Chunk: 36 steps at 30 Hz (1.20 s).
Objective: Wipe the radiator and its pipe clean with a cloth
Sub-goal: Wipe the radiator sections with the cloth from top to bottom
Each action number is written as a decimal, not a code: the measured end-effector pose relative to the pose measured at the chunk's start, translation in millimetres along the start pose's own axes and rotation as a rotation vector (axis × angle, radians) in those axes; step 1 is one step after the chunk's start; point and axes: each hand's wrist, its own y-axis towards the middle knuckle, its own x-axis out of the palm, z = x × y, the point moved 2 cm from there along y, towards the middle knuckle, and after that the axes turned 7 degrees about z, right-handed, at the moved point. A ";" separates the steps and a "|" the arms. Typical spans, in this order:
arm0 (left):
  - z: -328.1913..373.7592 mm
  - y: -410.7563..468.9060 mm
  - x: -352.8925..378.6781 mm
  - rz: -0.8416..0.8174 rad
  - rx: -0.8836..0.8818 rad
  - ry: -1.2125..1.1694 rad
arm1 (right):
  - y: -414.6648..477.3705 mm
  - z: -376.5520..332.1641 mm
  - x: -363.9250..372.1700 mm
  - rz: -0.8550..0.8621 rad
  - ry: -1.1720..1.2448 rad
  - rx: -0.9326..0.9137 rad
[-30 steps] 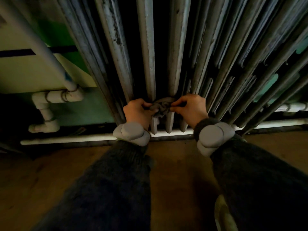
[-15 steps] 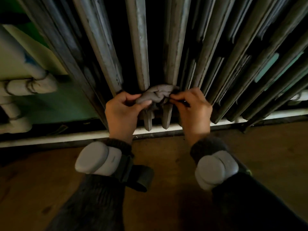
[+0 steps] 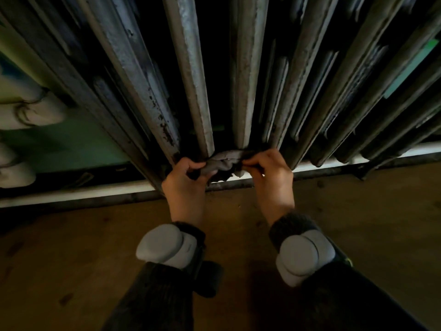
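A grey cast-iron radiator (image 3: pixel 191 68) with tall worn ribs fills the upper view. A bunched grey cloth (image 3: pixel 225 161) is stretched across the bottom ends of two middle ribs. My left hand (image 3: pixel 185 185) grips the cloth's left end with curled fingers. My right hand (image 3: pixel 269 173) pinches its right end. Both hands sit at the radiator's lower edge, just above the white pipe (image 3: pixel 95 191) that runs along the wall base. Part of the cloth hangs dark and hidden behind the ribs.
White pipe fittings (image 3: pixel 28 113) stand at the left against a green wall. A brown floor (image 3: pixel 95 259) lies below. Grey wrist devices (image 3: pixel 164 247) sit on both dark sleeves.
The view has come closer to the radiator's bottom. Both hands have kept hold of the cloth, which is now pulled out flatter between them across the rib ends.
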 end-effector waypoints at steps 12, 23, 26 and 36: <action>51.2 14.6 -20.4 0.209 0.190 -0.220 | 33.8 -46.1 -29.3 0.294 0.131 -0.318; 21.8 14.1 -12.6 0.148 0.310 -0.182 | 19.7 -21.1 -12.8 0.189 0.108 -0.249; 18.9 12.7 -9.3 0.158 0.365 -0.161 | 17.1 -11.2 -9.8 0.124 0.062 -0.273; -43.5 -10.9 16.9 0.043 0.280 0.039 | -12.1 37.8 9.9 -0.214 -0.080 -0.139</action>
